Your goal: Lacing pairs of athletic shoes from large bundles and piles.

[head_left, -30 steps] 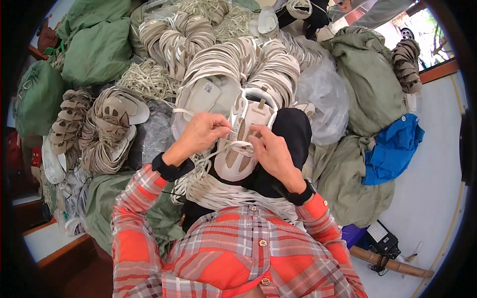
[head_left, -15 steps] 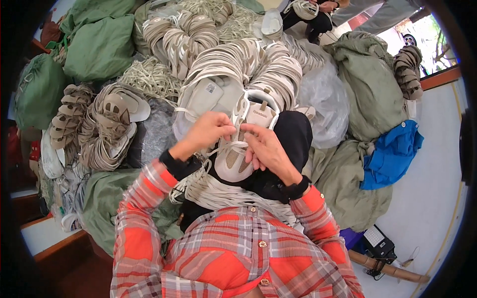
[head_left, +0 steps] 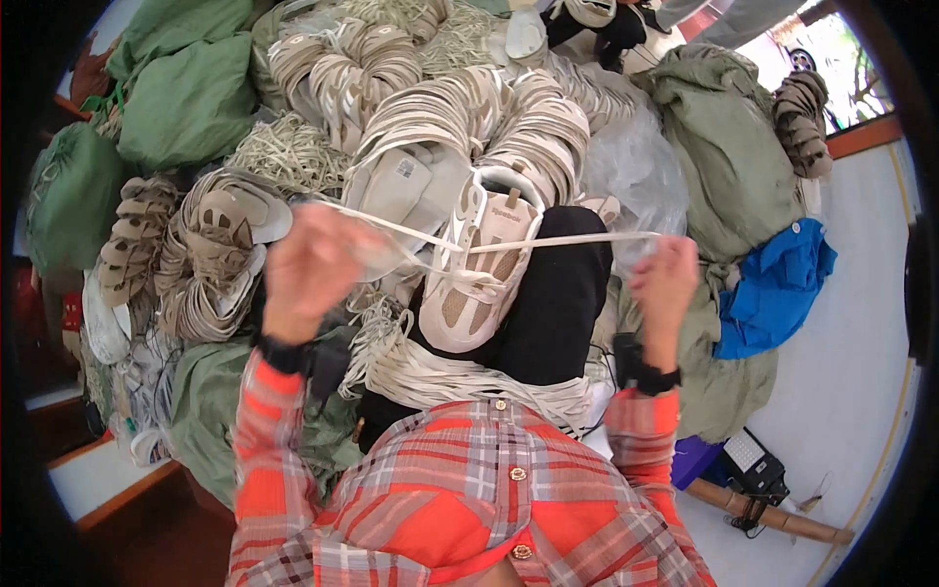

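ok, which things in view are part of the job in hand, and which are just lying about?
In use:
- shoe
- lace
- left hand
- right hand
- probably lap laces

Apparently lying about:
- blue cloth
- green bag
- pole
- black device

Beige and white shoe [head_left: 503,264], cream lace [head_left: 585,239], red-grey plaid shirt [head_left: 465,489], blue cloth [head_left: 775,291]

A bright, daylit opening [head_left: 859,93] at upper right is bordered by a reddish-brown wooden strip [head_left: 866,135]. Below spreads a smooth, pale grey-white surface [head_left: 831,411], floor or wall unclear. At lower left, a brown wooden-looking edge [head_left: 127,497] trims a flat white ledge [head_left: 96,477].
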`<state>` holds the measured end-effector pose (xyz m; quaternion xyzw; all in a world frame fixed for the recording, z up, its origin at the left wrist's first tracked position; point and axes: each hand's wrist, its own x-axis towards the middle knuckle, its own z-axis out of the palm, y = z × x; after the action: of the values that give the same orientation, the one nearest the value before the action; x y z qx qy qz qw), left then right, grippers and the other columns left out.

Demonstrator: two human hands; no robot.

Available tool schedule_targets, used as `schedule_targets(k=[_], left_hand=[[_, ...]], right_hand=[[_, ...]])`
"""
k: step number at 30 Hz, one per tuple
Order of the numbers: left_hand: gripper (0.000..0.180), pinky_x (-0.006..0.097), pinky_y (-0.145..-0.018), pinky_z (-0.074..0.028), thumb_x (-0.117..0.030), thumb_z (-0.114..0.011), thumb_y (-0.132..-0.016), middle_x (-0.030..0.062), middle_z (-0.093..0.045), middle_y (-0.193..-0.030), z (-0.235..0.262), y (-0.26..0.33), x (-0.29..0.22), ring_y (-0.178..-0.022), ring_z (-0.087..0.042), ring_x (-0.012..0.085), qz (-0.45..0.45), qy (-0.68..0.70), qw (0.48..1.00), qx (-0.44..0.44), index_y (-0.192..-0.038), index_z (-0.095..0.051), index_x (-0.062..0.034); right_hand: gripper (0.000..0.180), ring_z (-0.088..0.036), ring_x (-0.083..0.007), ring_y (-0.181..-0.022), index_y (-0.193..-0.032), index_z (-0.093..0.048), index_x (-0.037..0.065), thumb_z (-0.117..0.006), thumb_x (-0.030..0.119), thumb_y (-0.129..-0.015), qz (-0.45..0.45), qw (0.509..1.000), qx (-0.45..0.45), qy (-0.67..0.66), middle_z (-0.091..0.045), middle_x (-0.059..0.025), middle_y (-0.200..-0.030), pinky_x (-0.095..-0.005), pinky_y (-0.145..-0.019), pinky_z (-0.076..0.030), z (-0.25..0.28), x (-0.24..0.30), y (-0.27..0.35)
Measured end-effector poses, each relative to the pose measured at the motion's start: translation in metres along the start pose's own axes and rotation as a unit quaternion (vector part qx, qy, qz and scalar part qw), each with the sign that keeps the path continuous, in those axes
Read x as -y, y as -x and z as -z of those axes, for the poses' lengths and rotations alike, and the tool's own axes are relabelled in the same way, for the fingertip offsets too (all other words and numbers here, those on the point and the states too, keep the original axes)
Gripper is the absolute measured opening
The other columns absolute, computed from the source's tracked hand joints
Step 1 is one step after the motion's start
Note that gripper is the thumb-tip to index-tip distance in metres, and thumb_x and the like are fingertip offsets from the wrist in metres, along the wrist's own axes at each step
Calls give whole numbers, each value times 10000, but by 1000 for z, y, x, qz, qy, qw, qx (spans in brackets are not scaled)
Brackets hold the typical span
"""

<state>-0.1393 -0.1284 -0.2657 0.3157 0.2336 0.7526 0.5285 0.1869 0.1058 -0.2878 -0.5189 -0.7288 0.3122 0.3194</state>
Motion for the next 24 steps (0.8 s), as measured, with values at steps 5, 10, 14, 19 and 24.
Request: schedule_targets(k=[5,10,14,19,24], left_hand=[[369,510,-1073,-261,-194,-464,-946,26,-610,-1157,-16,4,-3,-1204,-476,211,-43,206,962,-172,-1310,-436,-141],[411,450,-1045,-343,-107,-433,-953,71,-520,-1298,1,6,23,-1202,-486,205,-32,322,932,-164,-1360,-376,-106],[388,320,-860,-486,-69,-517,-912,121,-571,-1124,-29,0,60,-998,-581,200,85,330,902,-267,-1288,-434,-24],[402,180,-567,-469,11,-563,-859,68,-530,-885,-14,12,88,-748,-539,102,193,263,925,-195,-1242,-439,5],[290,173,-479,-364,-19,-623,-795,-1,-451,-801,-36,11,74,-605,-467,77,243,-339,853,-314,-1076,-550,-22]], right_hand=[[151,-651,-247,-765,-961,-506,-11,-453,130,-960,-134,867,82,-473,-621,-155,-959,-296,-507,-516,23,-12,3],[119,-573,-257,-947,-977,-501,-91,-454,4,-923,-173,548,82,-814,-565,-170,-996,-330,-802,-507,39,-46,-15],[96,-514,-219,-851,-948,-488,-90,-514,-29,-879,20,613,-75,-786,-516,-130,-910,-325,-820,-465,166,-145,-36],[137,-533,-191,-846,-1003,-495,-76,-501,35,-923,134,788,-132,-587,-534,-112,-920,-309,-822,-479,191,-83,-13],[296,-586,-173,-842,-1168,-474,-85,-512,93,-934,134,856,-250,-431,-584,-117,-966,-306,-817,-531,205,-47,-17]])
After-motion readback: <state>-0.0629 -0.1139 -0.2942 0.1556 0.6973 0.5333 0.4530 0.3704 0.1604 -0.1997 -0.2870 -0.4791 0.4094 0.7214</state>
